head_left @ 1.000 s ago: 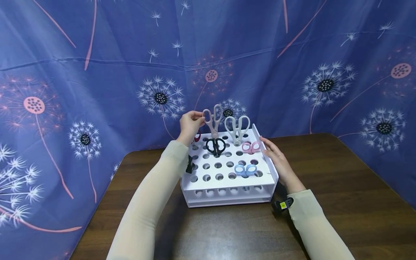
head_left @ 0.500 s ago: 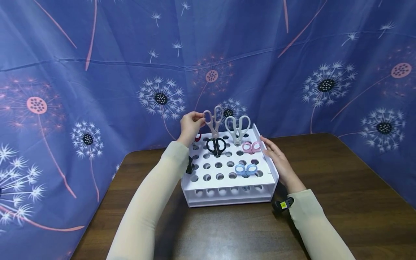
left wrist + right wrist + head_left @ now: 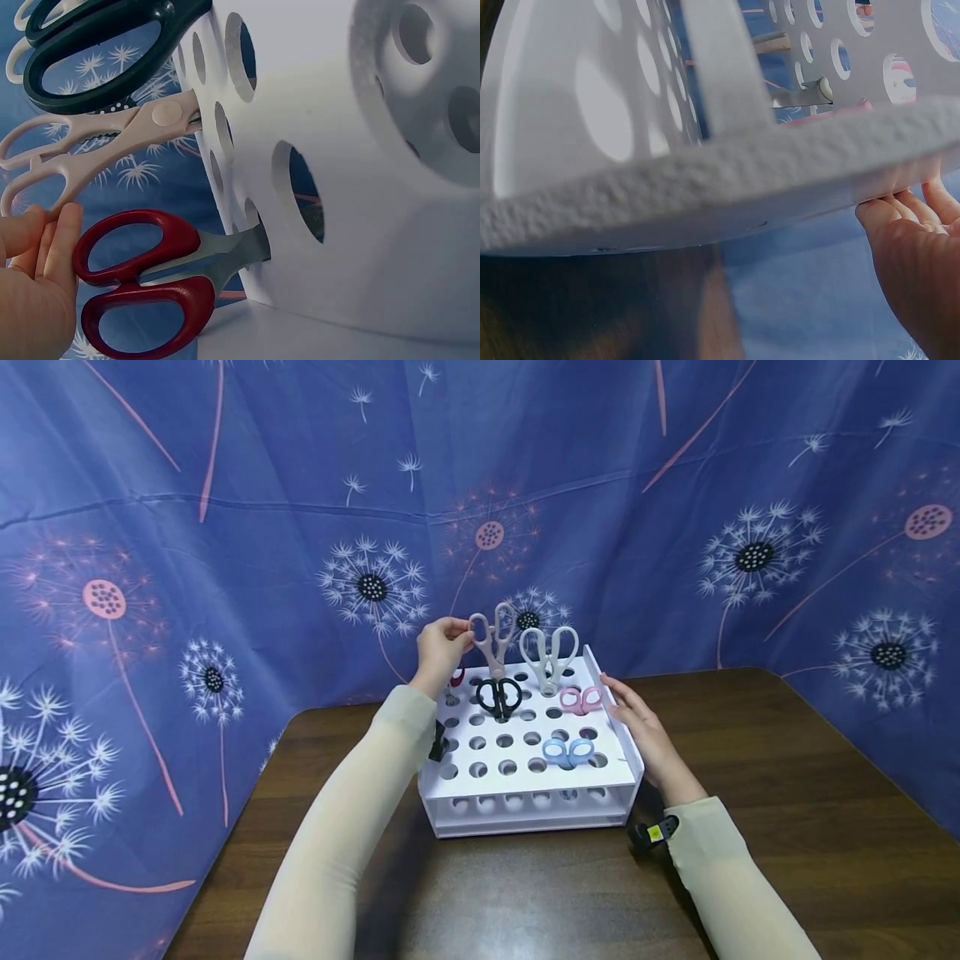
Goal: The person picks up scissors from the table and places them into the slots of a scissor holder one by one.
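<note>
My left hand (image 3: 437,652) pinches one handle loop of the pale beige scissors (image 3: 166,114) between thumb and fingers. Their blades sit in a hole at the back of a white perforated rack (image 3: 495,788). Just below those fingers in the left wrist view are red-handled scissors (image 3: 181,232), blades also in a hole. The dark-handled scissors (image 3: 501,710) stand in front of the beige pair. My right hand (image 3: 637,727) rests along the rack's right side panel, fingers extended against its outer face. In the right wrist view this hand (image 3: 919,247) shows beyond the panel's edge.
Also standing in the rack are white scissors (image 3: 549,683), small pink scissors (image 3: 579,708) and small blue scissors (image 3: 567,760). The rack stands on a brown wooden table (image 3: 510,893). Behind hangs a blue dandelion-print cloth (image 3: 277,527).
Both hands, the rack and the scissors keep their places. At the far left, the cloth has rippled and its printed flowers have shifted to the right.
</note>
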Demonstrator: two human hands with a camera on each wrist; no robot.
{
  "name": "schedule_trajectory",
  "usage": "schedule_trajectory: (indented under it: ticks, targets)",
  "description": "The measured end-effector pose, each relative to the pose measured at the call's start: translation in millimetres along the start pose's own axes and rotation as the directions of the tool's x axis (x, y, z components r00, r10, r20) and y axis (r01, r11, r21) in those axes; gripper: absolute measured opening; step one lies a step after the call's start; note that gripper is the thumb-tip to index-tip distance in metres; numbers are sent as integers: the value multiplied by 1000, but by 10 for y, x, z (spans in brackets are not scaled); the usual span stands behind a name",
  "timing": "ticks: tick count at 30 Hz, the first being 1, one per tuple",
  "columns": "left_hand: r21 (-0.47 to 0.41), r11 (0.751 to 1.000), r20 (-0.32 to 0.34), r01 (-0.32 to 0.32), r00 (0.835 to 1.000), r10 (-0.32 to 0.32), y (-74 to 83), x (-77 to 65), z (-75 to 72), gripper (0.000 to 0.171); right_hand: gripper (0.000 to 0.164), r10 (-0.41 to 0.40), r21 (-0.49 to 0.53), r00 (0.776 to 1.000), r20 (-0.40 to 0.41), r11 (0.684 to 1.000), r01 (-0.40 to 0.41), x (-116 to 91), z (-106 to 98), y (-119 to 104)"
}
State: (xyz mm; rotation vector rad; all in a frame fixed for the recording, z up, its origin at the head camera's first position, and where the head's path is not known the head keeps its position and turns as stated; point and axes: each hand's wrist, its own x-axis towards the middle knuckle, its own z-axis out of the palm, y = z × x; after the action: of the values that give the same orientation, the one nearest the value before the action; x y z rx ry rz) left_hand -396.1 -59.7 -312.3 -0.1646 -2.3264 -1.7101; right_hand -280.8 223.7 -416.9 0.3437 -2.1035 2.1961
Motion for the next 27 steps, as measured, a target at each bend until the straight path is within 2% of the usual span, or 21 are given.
schedule_trajectory:
  ticks: [6, 16, 22, 27]
  targets:
    - [66, 998, -9, -13, 1000, 14, 41, -17, 0, 18, 52, -1, -1, 1000, 4, 1000, 1, -5, 5, -19]
    - [148, 989, 15, -14, 1000, 12, 74, -21, -28, 21, 52, 9, -12, 1000, -3, 1000, -9, -8, 6, -25]
    - [157, 987, 23, -32, 999, 28, 65, -2, -53, 25, 52, -10, -8, 1000, 5, 1000, 10, -9, 0, -17]
    - [137, 990, 34, -20, 999, 15, 65, -5, -69, 27, 52, -22, 1, 1000, 10, 1000, 22, -8, -1, -8]
